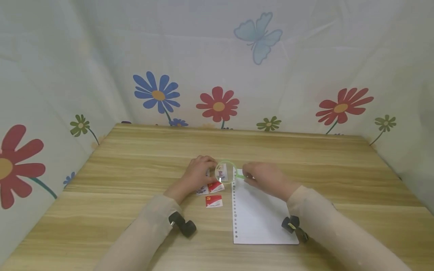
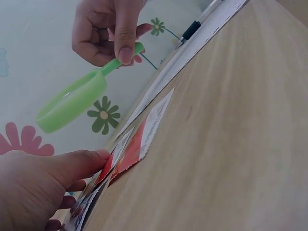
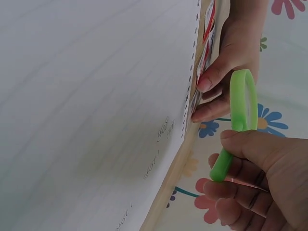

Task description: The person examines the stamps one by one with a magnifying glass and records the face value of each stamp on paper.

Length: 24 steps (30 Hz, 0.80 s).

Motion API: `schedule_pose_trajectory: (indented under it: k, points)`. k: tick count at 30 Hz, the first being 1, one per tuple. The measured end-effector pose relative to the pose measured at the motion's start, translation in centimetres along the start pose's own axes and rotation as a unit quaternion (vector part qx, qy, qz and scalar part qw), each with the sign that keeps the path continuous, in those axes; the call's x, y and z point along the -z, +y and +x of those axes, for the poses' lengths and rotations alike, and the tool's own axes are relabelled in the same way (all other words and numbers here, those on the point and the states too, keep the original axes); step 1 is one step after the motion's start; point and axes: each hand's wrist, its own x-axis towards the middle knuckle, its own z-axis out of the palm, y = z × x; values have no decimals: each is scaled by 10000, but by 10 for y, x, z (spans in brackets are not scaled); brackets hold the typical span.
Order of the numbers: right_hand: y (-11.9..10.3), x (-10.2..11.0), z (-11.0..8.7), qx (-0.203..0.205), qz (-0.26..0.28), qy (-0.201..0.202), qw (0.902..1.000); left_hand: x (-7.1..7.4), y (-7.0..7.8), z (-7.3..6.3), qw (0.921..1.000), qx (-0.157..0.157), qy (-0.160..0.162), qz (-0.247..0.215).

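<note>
My right hand (image 1: 269,178) pinches the handle of a light green magnifying glass (image 2: 72,103) between thumb and fingers. Its round lens is held above the table; through it a stamp with a purplish picture shows in the head view. My left hand (image 1: 198,175) rests beside the lens on several small stamps, thumb at the edge of a red and white stamp (image 1: 217,187) and the other fingers extended beyond. Part of the stamps is hidden under that hand. Closer to me lies a separate red and white stamp (image 1: 213,201) with a yellow emblem.
A white sheet of loose-leaf paper (image 1: 264,218) with punched holes lies right of the stamps; small handwriting (image 3: 151,166) is on it. A pen (image 2: 195,29) lies on the sheet. The wooden table (image 1: 135,150) meets a flowered cloth backdrop (image 1: 288,82).
</note>
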Motion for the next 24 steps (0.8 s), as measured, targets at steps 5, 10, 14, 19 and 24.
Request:
schedule_pose_trajectory:
  k: [5, 10, 14, 19, 24]
  points:
    - [-2, 1, -1, 212, -144, 180, 9995, 1, 1, 0, 10000, 28, -9, -74]
    - [-3, 2, -1, 259, -207, 199, 9992, 2, 0, 0, 9999, 15, -40, -96]
    - [-4, 1, 0, 239, -212, 152, 9994, 3, 0, 0, 9999, 16, -62, -119]
    - [-4, 1, 0, 255, -215, 170, 9993, 3, 1, -1, 9999, -9, -40, -160]
    - [-4, 2, 0, 222, -164, 184, 9995, 3, 0, -1, 9999, 4, -30, -149]
